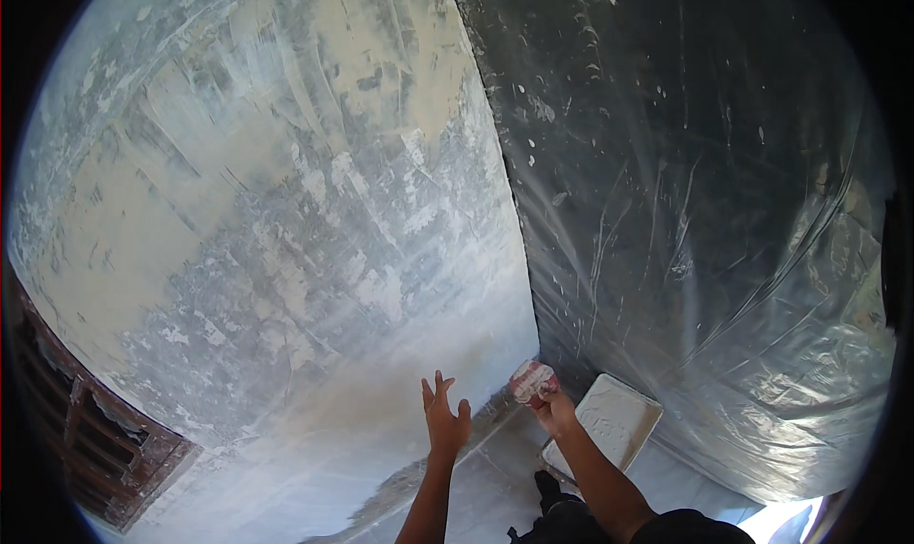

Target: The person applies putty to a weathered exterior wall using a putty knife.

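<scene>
My right hand (555, 412) grips a small, flat red putty spreader (533, 383) smeared with white, close to the inner corner at the foot of the wall. To its left, my left hand (446, 422) is raised with its fingers apart and nothing in it. Behind both hands stands a wall (314, 230) covered in uneven grey, white and beige patches of plaster. Just beyond my right forearm a shallow pale tray (609, 418) holds a white paste; the forearm hides part of it.
Plastic sheeting (724, 287) with white splashes hangs over the dark surface on the right. A brown barred window frame (105, 439) is set at the lower left of the wall. My dark shoe (547, 487) rests on the pale covered floor (490, 496) beside the tray.
</scene>
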The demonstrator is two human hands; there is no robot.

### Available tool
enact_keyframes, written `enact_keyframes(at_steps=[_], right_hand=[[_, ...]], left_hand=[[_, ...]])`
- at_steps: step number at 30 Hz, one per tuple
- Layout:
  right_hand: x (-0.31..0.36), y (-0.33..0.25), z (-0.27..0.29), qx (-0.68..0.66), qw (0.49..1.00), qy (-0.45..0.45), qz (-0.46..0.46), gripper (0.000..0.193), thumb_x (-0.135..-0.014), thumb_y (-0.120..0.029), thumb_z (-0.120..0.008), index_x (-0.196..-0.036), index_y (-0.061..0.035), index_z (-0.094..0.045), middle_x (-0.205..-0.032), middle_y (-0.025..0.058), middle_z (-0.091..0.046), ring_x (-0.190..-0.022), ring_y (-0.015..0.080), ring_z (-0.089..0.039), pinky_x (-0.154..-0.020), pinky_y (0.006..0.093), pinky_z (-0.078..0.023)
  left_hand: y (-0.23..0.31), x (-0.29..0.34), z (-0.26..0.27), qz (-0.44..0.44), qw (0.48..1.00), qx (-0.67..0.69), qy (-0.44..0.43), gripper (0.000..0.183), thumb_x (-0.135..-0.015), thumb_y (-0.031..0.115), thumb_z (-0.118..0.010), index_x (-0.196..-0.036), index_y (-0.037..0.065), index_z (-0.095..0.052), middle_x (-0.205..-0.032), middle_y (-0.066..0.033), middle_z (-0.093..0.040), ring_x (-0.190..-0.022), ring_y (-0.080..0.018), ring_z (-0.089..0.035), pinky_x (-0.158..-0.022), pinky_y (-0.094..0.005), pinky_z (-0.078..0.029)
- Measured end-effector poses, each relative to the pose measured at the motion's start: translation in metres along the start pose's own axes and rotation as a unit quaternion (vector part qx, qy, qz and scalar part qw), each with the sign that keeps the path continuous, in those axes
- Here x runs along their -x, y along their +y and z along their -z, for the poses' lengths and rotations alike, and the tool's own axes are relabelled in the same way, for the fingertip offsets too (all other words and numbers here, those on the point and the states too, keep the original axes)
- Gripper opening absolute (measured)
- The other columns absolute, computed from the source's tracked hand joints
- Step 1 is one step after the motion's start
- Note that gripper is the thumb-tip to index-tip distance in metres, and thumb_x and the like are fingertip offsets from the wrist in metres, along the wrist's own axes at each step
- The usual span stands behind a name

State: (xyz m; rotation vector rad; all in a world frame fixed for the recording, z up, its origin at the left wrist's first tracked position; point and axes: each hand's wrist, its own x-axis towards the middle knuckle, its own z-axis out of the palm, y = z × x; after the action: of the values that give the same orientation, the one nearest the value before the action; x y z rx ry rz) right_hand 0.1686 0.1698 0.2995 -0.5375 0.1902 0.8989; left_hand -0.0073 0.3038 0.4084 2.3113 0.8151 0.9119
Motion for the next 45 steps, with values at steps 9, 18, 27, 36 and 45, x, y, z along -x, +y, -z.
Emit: enact_keyframes(at_steps=[9,18,27,36,45], right_hand=[[0.097,-0.014,0.113,0.098,0.989,0.109,-0.026,0.046,-0.094,0.01,-0.044,-0.139,0.0041,-0.047,-0.13,0.018,-0.06,-0.119,0.0309,-0.063,-0.107,0.0444,-0.051],[0.14,-0.1,0.237,0.276,0.93,0.232,0.073,0.055,-0.093,0.009,-0.046,-0.146,-0.0006,-0.043,-0.141,0.0152,-0.053,-0.126,0.0256,-0.057,-0.105,0.0418,-0.05],[0.066,-0.179,0.283,0.847,0.529,0.02,0.042,0.035,-0.093,0.002,-0.052,-0.125,-0.0035,-0.065,-0.105,0.014,-0.073,-0.096,0.0263,-0.07,-0.083,0.0391,-0.056],[-0.03,-0.13,0.259,0.928,0.093,-0.261,-0.248,0.036,-0.086,-0.006,-0.062,-0.118,-0.0192,-0.071,-0.107,0.0142,-0.072,-0.106,0.031,-0.067,-0.094,0.0431,-0.053],[-0.031,-0.106,0.288,0.895,0.021,-0.341,-0.286,0.032,-0.089,-0.008,-0.061,-0.116,-0.0181,-0.074,-0.11,0.0178,-0.071,-0.106,0.0349,-0.067,-0.095,0.0434,-0.054]], left_hand=[[-0.016,0.196,-0.102,0.185,0.97,0.116,-0.107,0.054,-0.086,0.01,-0.065,-0.137,0.005,-0.048,-0.153,-0.0317,-0.039,-0.144,-0.0566,-0.026,-0.119,-0.0577,-0.023],[0.01,0.327,-0.197,0.326,0.905,0.134,-0.24,0.061,-0.086,0.022,-0.064,-0.139,0.001,-0.044,-0.151,-0.0329,-0.04,-0.139,-0.0622,-0.029,-0.117,-0.0606,-0.026],[0.014,0.394,-0.301,0.479,0.782,0.215,-0.336,0.06,-0.09,0.025,-0.064,-0.137,-0.004,-0.043,-0.135,-0.0336,-0.056,-0.13,-0.0464,-0.053,-0.111,-0.0461,-0.041],[0.021,0.419,-0.364,0.708,0.393,0.572,-0.128,0.063,-0.095,0.036,-0.061,-0.144,0.003,-0.039,-0.155,-0.0235,-0.041,-0.141,-0.0432,-0.042,-0.115,-0.0571,-0.032],[0.026,0.4,-0.365,0.672,0.257,0.695,-0.008,0.065,-0.094,0.033,-0.052,-0.147,0.0,-0.035,-0.15,-0.0238,-0.041,-0.143,-0.0481,-0.035,-0.118,-0.0598,-0.027]])
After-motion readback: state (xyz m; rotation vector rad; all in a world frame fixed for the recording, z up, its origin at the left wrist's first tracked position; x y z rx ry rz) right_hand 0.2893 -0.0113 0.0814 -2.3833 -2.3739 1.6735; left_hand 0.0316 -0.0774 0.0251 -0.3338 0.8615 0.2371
